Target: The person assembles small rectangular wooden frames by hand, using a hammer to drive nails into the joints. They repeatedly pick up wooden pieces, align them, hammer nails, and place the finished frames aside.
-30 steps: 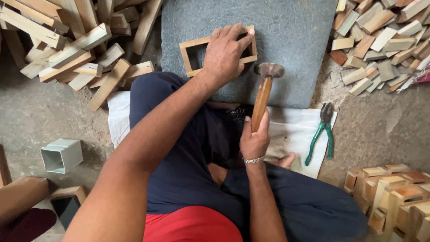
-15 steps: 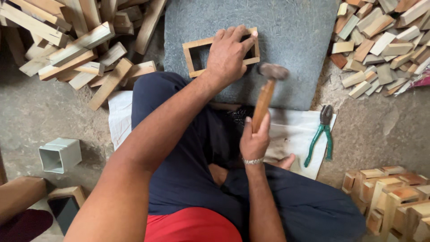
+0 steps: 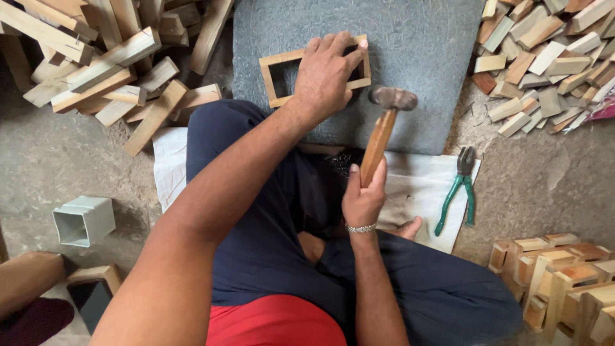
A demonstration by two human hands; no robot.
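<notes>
My left hand (image 3: pixel 325 74) presses down on a small rectangular wooden frame (image 3: pixel 275 78) that lies flat on a grey stone slab (image 3: pixel 423 45). Its fingers cover the frame's right half. My right hand (image 3: pixel 362 200) grips the wooden handle of a hammer (image 3: pixel 382 125), whose dark metal head hangs just right of the frame, a little above the slab. I sit cross-legged in dark blue trousers, with a metal bracelet on the right wrist.
Heaps of cut wooden pieces lie at the upper left (image 3: pixel 109 70) and upper right (image 3: pixel 544 57). Green-handled pliers (image 3: pixel 458 189) rest on a white sheet (image 3: pixel 423 192). Finished wooden boxes (image 3: pixel 557 275) stand at the lower right. A grey square tube piece (image 3: pixel 83 221) sits at the left.
The hammer head has dropped slightly and shifted a little toward the frame. My left hand stays pressed on the frame.
</notes>
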